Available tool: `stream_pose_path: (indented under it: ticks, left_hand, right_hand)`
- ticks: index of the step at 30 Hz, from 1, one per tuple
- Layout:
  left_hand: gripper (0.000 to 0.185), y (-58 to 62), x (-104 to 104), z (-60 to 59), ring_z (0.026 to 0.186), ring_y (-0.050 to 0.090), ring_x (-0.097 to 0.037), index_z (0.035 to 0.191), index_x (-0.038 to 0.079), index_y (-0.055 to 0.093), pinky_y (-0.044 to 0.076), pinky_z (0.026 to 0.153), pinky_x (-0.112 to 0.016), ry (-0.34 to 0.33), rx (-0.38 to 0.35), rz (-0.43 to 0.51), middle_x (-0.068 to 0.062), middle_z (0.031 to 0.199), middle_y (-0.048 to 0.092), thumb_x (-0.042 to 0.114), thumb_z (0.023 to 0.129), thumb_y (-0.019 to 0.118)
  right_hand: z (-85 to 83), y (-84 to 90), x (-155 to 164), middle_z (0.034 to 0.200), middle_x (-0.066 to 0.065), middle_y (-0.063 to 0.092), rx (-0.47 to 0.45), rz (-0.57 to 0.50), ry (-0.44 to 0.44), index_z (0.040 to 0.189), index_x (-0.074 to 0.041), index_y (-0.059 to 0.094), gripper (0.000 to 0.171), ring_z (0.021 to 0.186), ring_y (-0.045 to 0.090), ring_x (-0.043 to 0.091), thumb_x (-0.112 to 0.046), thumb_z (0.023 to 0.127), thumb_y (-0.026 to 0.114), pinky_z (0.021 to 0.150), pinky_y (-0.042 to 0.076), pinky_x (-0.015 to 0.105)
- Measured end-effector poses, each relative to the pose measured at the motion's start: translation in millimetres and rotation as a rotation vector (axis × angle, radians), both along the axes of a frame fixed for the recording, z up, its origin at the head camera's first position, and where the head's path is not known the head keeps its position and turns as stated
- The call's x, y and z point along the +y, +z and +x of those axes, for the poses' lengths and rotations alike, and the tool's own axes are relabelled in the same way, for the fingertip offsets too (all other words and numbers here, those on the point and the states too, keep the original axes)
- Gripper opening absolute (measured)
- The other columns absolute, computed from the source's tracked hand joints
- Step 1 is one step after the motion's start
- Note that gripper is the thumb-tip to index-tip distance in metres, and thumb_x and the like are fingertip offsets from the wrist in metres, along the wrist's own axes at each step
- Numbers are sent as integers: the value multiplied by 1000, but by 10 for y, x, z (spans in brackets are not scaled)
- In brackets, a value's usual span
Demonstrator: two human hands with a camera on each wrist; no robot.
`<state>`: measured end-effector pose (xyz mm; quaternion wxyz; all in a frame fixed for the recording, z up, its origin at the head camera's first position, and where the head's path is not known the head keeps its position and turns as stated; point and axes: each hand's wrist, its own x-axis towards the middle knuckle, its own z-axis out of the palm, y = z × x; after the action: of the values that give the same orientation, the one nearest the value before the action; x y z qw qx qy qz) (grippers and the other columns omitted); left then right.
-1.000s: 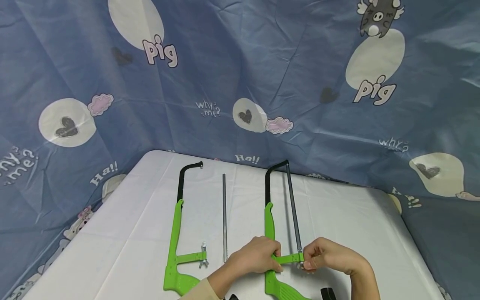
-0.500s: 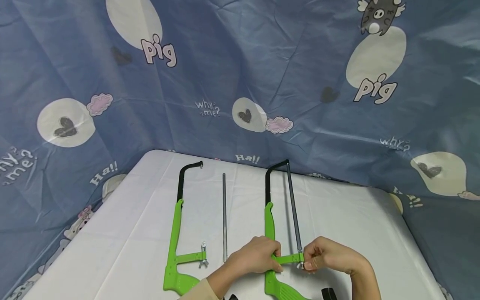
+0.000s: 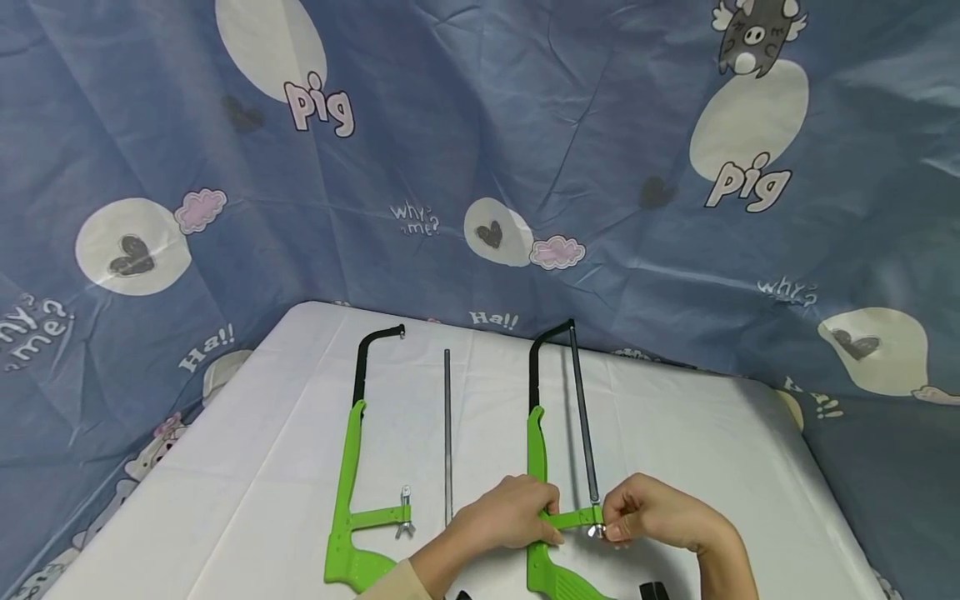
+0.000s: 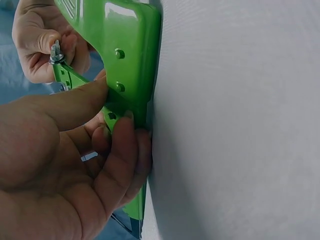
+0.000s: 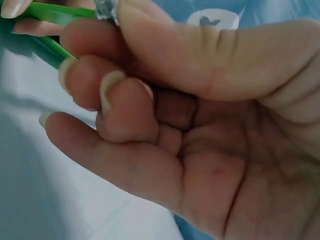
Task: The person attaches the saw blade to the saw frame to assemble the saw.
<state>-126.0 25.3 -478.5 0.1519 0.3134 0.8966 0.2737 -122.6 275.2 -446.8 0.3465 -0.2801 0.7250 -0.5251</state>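
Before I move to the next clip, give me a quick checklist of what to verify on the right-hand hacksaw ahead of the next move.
1. Left hand grips the green frame of the right hacksaw: ok.
2. Right hand pinches the metal nut at the blade's near end: ok.
3. Blade runs to the frame's far black tip: ok; whether it is hooked there, cannot tell.
4. Blade tension: cannot tell.
5. Saw rests on the white table: ok.
6. Second hacksaw and loose blade lie apart from both hands: ok.
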Motion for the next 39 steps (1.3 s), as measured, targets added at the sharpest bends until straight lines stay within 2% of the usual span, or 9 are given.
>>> stream_pose_path:
  ticks: [5,7,12,18,23,27,32,35,39]
  left_hand:
    - [21,-1,9,9,65,46,-3,80,21,64,38,59,-20,-2,-8,-12,15,71,56,35,81,80]
    - [21,5,11,11,65,46,-4,80,22,64,38,58,-20,3,-15,-14,15,71,55,35,82,80]
    - [21,17,3,10,66,46,-3,81,23,64,38,59,-19,3,4,-31,15,73,56,36,81,80]
    - [21,-7,-5,-7,68,47,-3,82,24,64,38,62,-19,-13,17,-28,16,74,57,38,82,79]
    - [20,-16,-20,-16,70,47,-2,82,25,63,38,64,-18,-19,9,-27,18,75,57,38,82,79]
    - [21,-12,-24,-23,71,47,-2,81,25,63,38,64,-18,-20,12,-30,18,74,56,39,82,79]
    - [20,-2,-27,-27,69,47,-2,82,26,64,39,63,-18,-22,9,-34,17,73,56,39,82,79]
    - [20,8,-31,-21,70,47,-2,81,26,64,39,63,-18,-11,-2,-33,17,71,55,39,81,79]
    - [20,19,-25,-13,71,48,-2,81,26,64,39,64,-18,-9,6,-29,17,71,56,39,81,80]
  right_hand:
    - [52,35,-22,61,18,38,37,58,-51,72,12,52,30,56,39,0,-9,88,66,52,35,23]
    - [76,48,-30,60,7,38,69,90,-73,71,10,52,30,56,35,0,-10,88,67,51,32,22]
    - [126,77,-53,62,-7,42,137,180,-119,72,5,59,24,55,31,0,-11,87,69,49,27,22]
    - [211,202,-160,59,-11,50,299,382,-216,71,-7,68,17,54,38,-1,-15,84,73,48,34,19]
    - [346,291,-322,62,-9,58,463,552,-305,65,-14,66,21,54,42,1,-14,84,75,48,38,21]
    - [453,332,-445,63,-11,52,621,696,-356,62,-18,60,26,54,41,1,-14,80,78,51,37,21]
    - [538,334,-598,61,-13,45,753,870,-402,59,-22,53,36,56,39,3,-28,73,85,52,34,22]
    - [558,311,-678,60,-13,43,836,937,-416,58,-23,52,39,57,40,3,-35,68,87,50,34,23]
    - [570,280,-738,60,-11,44,924,999,-433,58,-22,55,35,57,44,5,-32,68,87,48,36,26]
